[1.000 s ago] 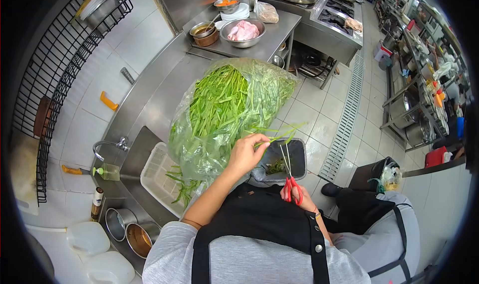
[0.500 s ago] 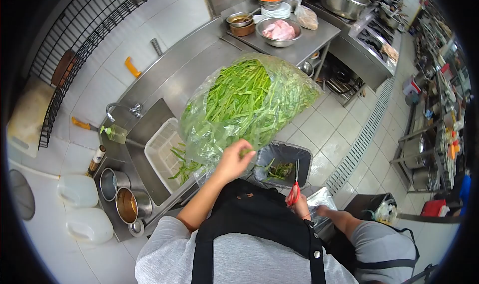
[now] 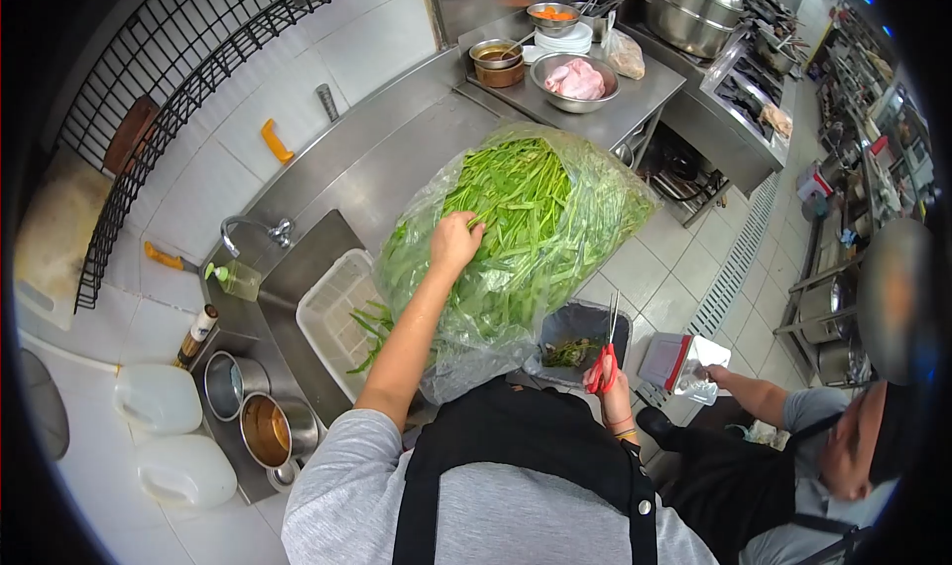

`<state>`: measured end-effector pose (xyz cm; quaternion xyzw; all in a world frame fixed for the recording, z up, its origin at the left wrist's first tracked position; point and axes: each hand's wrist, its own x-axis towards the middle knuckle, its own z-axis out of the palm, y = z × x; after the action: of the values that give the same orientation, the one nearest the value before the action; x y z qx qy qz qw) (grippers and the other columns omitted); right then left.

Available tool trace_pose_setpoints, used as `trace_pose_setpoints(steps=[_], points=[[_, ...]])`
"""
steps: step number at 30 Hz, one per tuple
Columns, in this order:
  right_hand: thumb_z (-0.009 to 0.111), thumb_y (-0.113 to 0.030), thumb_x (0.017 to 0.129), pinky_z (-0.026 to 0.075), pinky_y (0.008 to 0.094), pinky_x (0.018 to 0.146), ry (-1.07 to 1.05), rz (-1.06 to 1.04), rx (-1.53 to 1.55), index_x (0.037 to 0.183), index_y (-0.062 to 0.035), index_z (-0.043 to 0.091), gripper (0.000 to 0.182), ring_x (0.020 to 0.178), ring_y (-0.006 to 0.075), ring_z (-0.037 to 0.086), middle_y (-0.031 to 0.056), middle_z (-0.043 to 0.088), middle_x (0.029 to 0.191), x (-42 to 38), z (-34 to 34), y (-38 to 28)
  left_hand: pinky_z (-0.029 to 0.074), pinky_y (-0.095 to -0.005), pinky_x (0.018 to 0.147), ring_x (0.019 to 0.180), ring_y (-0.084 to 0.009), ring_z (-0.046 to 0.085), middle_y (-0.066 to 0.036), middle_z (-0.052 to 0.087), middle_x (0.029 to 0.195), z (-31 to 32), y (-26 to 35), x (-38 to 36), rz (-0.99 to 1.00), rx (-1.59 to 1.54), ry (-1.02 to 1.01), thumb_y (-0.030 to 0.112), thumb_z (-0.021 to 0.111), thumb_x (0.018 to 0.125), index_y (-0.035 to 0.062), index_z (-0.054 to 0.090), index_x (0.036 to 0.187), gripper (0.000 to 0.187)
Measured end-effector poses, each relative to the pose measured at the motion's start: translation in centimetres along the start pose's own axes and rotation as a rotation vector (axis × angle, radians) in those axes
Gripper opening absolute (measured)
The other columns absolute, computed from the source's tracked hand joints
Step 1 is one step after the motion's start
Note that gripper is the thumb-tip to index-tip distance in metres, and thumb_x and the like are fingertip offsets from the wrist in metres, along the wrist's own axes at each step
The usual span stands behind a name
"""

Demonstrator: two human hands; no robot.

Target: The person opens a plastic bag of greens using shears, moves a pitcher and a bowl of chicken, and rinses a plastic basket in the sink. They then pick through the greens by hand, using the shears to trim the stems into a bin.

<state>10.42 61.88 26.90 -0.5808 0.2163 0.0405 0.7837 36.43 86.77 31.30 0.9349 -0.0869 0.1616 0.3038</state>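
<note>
A large clear plastic bag [image 3: 605, 198] full of green leafy stalks [image 3: 521, 183] lies open over the counter and sink edge. My left hand [image 3: 457, 242] reaches onto the stalks at the bag's left side, its fingers closed on some of them. My right hand [image 3: 609, 386] holds red-handled scissors [image 3: 603, 365], blades pointing away from me, beside a dark lined bin [image 3: 587, 319] with plant scraps in it. Left of the bag, a white basket [image 3: 319, 319] in the sink has a few stalks at its right side.
Metal pots [image 3: 266, 428] and plastic jugs [image 3: 159, 398] stand at the lower left. A bowl of raw meat [image 3: 577, 81] is on the far counter. Close on the right, a co-worker [image 3: 773, 466] holds a silvery package [image 3: 702, 369].
My left hand has moved forward from the bag's near edge onto the stalks. The co-worker has leaned into view with the silvery package, now farther right. The scissors remain in my right hand.
</note>
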Motion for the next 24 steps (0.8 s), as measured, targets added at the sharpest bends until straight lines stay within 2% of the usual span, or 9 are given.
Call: trace_pose_setpoints(steps=[3,6,7,11,14,18,20,21,24], points=[[0.045,-0.042,0.089,0.037,0.0220,0.051,0.009,-0.036,-0.023,0.062,-0.0038,0.051,0.047,0.053,0.0108,0.048,0.0069,0.053,0.060,0.0,1.2,-0.4,0.046,-0.0397,0.058,0.061,-0.0316,0.058,-0.017,0.059,0.064,-1.0,-0.7,1.2,-0.039,-0.040,-0.041,0.024,0.062,0.070,0.0045,0.064,0.076,0.020],[0.045,-0.038,0.090,0.037,0.0226,0.053,0.009,-0.068,-0.031,0.062,-0.0037,0.051,0.045,0.056,0.0112,0.048,0.0064,0.053,0.060,0.3,2.1,-0.4,0.045,-0.0372,0.056,0.058,-0.0304,0.057,-0.018,0.059,0.065,-3.4,-0.3,3.0,-0.110,-0.164,-0.191,0.024,0.062,0.070,0.0033,0.063,0.075,0.021],[0.045,-0.036,0.090,0.038,0.0230,0.054,-0.008,-0.089,-0.026,0.062,-0.0037,0.051,0.044,0.057,0.0115,0.049,0.0060,0.052,0.060,0.3,2.3,-0.4,0.043,-0.0338,0.053,0.053,-0.0236,0.055,-0.014,0.058,0.060,-3.1,-1.2,3.7,-0.065,-0.209,-0.195,0.024,0.062,0.071,0.0019,0.061,0.074,0.022],[0.045,-0.034,0.091,0.038,0.0236,0.055,0.033,-0.110,-0.020,0.062,-0.0036,0.051,0.042,0.057,0.0120,0.049,0.0054,0.052,0.060,0.2,3.6,-0.7,0.040,-0.0289,0.052,0.054,-0.0102,0.048,-0.006,0.053,0.056,-5.0,-1.4,6.1,-0.009,-0.422,-0.138,0.024,0.063,0.072,0.0002,0.060,0.074,0.024],[0.045,-0.035,0.091,0.038,0.0234,0.056,0.040,-0.105,-0.034,0.062,-0.0034,0.051,0.043,0.058,0.0121,0.049,0.0056,0.052,0.061,0.1,3.9,-0.6,0.042,-0.0240,0.059,0.061,-0.0074,0.050,-0.005,0.056,0.062,-9.1,1.2,6.5,-0.042,-0.645,-0.175,0.014,0.061,0.076,0.0012,0.060,0.080,0.014],[0.045,-0.035,0.091,0.038,0.0231,0.057,0.038,-0.100,-0.030,0.063,-0.0033,0.051,0.043,0.058,0.0117,0.049,0.0056,0.053,0.062,0.5,4.0,0.0,0.044,-0.0268,0.067,0.070,-0.0148,0.056,-0.008,0.060,0.076,-7.4,0.4,7.1,-0.012,-0.705,-0.209,0.012,0.061,0.077,0.0013,0.059,0.088,0.016],[0.045,-0.034,0.091,0.038,0.0230,0.057,0.022,-0.102,-0.042,0.063,-0.0032,0.051,0.042,0.058,0.0115,0.049,0.0054,0.053,0.062,0.5,4.1,0.2,0.045,-0.0322,0.076,0.083,-0.0260,0.059,-0.012,0.060,0.091,-6.2,1.4,5.7,0.216,-0.226,0.147,0.013,0.061,0.077,0.0017,0.058,0.094,0.021],[0.045,-0.034,0.091,0.038,0.0230,0.057,0.018,-0.097,-0.045,0.063,-0.0032,0.051,0.042,0.058,0.0114,0.049,0.0053,0.053,0.062,0.7,4.3,0.2,0.043,-0.0360,0.083,0.094,-0.0328,0.055,-0.015,0.057,0.102,-6.1,2.1,4.7,0.162,-0.285,0.085,0.013,0.062,0.076,0.0026,0.058,0.098,0.025],[0.046,-0.033,0.091,0.037,0.0228,0.057,0.005,-0.096,-0.040,0.063,-0.0033,0.051,0.041,0.058,0.0110,0.049,0.0050,0.053,0.062,0.7,4.8,0.0,0.046,-0.0350,0.074,0.085,-0.0305,0.058,-0.014,0.057,0.097,-4.5,2.7,1.5,0.193,-0.308,-0.073,0.011,0.062,0.075,0.0034,0.059,0.095,0.021]])
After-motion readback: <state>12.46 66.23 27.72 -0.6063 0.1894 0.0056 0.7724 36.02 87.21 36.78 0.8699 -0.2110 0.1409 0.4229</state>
